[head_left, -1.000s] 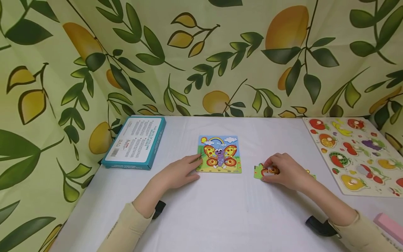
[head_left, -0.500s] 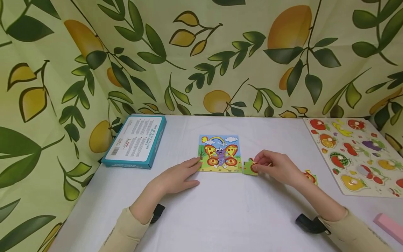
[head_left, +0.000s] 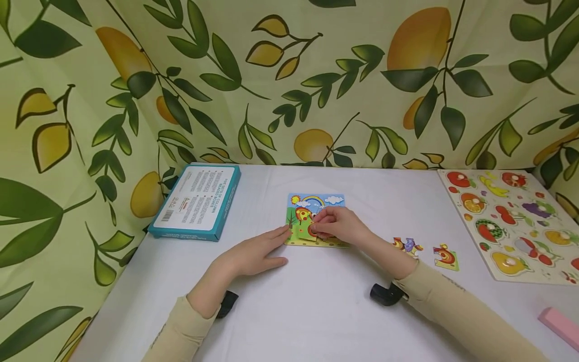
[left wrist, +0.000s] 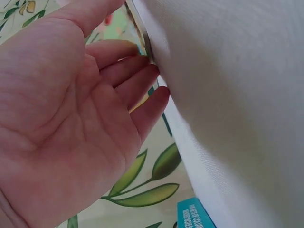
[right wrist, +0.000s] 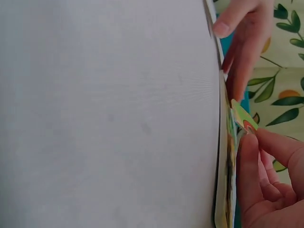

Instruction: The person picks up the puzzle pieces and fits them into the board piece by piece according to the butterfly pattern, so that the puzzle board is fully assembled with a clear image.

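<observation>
A square butterfly puzzle board (head_left: 332, 199) lies on the white table in the head view. My left hand (head_left: 253, 255) rests at its left edge, fingers fairly straight and fingertips touching the board. Over the board's lower left, my right hand (head_left: 341, 225) pinches a green puzzle piece (head_left: 304, 231) with a red-brown swirl. In the right wrist view this piece (right wrist: 244, 116) is tilted above the board between thumb and index finger. The right hand hides the board's middle. Two more puzzle pieces, one with purple (head_left: 409, 245) and one with an orange swirl (head_left: 446, 257), lie to the right.
A teal and white box (head_left: 194, 201) lies at the back left. On the right is a fruit peg board (head_left: 511, 226), with a pink block (head_left: 559, 327) near the front right corner. A patterned cloth (head_left: 271, 125) hangs behind the table.
The right hand has carried the green puzzle piece leftward from beside the board to over its lower left. Two loose pieces are now uncovered. The left hand has stayed at the board's edge.
</observation>
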`<state>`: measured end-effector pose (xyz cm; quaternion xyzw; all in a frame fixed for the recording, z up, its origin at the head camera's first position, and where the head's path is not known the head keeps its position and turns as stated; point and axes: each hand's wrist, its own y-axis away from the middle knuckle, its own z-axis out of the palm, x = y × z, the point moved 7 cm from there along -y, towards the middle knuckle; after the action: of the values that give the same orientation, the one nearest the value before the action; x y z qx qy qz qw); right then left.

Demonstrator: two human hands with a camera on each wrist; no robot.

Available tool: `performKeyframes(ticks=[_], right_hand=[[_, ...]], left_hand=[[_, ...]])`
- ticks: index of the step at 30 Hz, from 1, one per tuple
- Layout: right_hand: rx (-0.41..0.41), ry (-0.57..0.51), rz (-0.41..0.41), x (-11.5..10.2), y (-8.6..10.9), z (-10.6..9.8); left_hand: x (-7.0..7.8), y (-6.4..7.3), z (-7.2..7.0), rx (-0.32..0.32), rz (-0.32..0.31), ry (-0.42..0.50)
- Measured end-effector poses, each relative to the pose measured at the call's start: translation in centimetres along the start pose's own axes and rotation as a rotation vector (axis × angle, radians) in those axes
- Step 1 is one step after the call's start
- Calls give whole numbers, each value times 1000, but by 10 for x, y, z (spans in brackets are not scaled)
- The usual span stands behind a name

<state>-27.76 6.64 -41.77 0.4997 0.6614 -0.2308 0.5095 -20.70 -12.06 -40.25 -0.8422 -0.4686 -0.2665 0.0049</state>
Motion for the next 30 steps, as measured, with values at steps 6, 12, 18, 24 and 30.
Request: performKeyframes(ticks=[6, 12, 18, 24, 30], right_hand=[[9, 75, 1, -3, -13, 11], [27, 180, -79, -15, -15, 17], [22, 249, -110, -24, -13, 19], [23, 277, -122, -24, -15, 18], [21, 313, -123, -22, -17, 19]], left_hand=[[0, 0, -1, -12, -21, 52], [0, -1, 0, -27, -20, 63], [0, -1, 0, -40, -10, 59], [1, 0, 0, -44, 1, 44], [1, 1, 1, -47, -6, 34]])
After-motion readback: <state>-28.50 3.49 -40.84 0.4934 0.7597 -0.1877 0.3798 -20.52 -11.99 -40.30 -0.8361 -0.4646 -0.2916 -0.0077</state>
